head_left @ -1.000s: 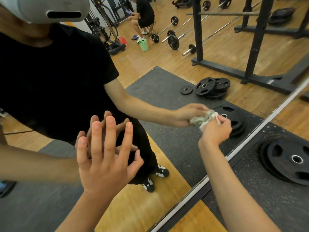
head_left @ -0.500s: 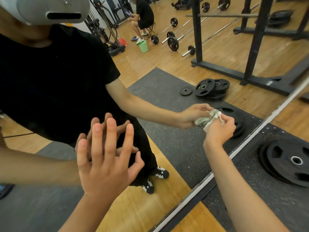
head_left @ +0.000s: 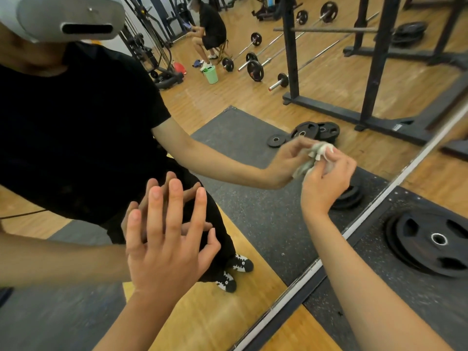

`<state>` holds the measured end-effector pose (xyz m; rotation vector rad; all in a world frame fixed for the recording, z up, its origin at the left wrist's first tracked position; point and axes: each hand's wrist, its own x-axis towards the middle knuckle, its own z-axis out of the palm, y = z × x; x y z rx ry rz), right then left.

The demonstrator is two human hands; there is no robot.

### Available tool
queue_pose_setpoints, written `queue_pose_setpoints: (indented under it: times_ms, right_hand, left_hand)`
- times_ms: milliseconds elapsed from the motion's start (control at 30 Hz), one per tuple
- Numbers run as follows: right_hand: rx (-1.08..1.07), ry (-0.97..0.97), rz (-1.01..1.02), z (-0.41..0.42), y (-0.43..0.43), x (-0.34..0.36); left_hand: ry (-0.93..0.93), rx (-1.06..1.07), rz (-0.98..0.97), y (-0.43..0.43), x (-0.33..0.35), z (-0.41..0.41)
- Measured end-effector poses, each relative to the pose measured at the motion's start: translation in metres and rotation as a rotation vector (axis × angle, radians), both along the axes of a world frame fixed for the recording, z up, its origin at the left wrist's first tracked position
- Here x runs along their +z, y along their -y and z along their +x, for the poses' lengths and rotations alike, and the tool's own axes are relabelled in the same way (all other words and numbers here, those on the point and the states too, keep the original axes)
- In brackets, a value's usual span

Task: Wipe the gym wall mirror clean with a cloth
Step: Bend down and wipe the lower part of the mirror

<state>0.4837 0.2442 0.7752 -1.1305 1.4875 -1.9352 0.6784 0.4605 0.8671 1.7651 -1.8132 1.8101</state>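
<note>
A large glass wall mirror (head_left: 253, 211) fills the frame apart from the lower right, its pale metal bottom edge running diagonally from bottom centre to the upper right. Beyond that edge, at lower right, a round black iron weight plate (head_left: 430, 241) lies flat on a dark speckled rubber floor mat (head_left: 379, 300). The left hand (head_left: 164, 252), lower left of centre, is laid flat on the glass, its fingers (head_left: 174, 198) straight and spread. The right hand (head_left: 326, 178), right of centre, has its fingers curled and clamped on the cloth. Reflected at upper centre, a small light-green plastic bucket (head_left: 211, 74) holds something pale I cannot identify. The crumpled pale greenish-white cloth (head_left: 319, 150) touches the glass.
</note>
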Motion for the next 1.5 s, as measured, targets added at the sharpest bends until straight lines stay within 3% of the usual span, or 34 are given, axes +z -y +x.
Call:
queue_pose_setpoints:
  times_ms: [100,300,700,867,933,1067,1200,1233,1300,1367,1500]
  right_hand:
    - [0.005,0.084,0.242,-0.007,0.012,-0.006]
    - [0.064,0.023,0.301,-0.015,0.013,-0.012]
    - [0.262,-0.035,0.238,-0.035,0.016,-0.043]
    - [0.269,0.168,0.545,-0.051,0.026,-0.053]
    - [0.304,0.138,0.413,-0.051,0.026,-0.026]
    - [0.401,0.104,-0.061,-0.039,0.02,0.048]
    - [0.437,-0.125,-0.485,-0.04,0.037,0.072]
    - [0.458,-0.126,-0.433,-0.046,0.042,0.066]
    - [0.516,-0.061,-0.133,-0.059,0.05,0.035]
    - [0.424,-0.033,0.16,-0.075,0.056,-0.004]
    - [0.243,0.297,0.634,-0.087,0.075,-0.023]
  left_hand:
    - [-0.025,0.013,0.023,-0.002,0.004,-0.003]
    - [-0.299,-0.085,0.163,-0.002,0.014,-0.043]
    - [-0.194,-0.006,0.279,0.124,0.041,-0.15]
    - [-0.121,0.157,0.221,0.155,0.025,-0.137]
    - [-0.053,0.181,0.17,0.16,0.017,-0.13]
    - [0.009,0.117,0.053,0.169,0.01,-0.124]
    - [0.014,0.108,0.034,0.169,0.009,-0.124]
    - [0.009,0.103,0.042,0.168,0.009,-0.123]
    - [-0.001,0.1,0.048,0.167,0.009,-0.122]
    - [0.007,0.107,0.041,0.167,0.008,-0.121]
    - [0.013,0.107,0.033,0.168,0.006,-0.12]
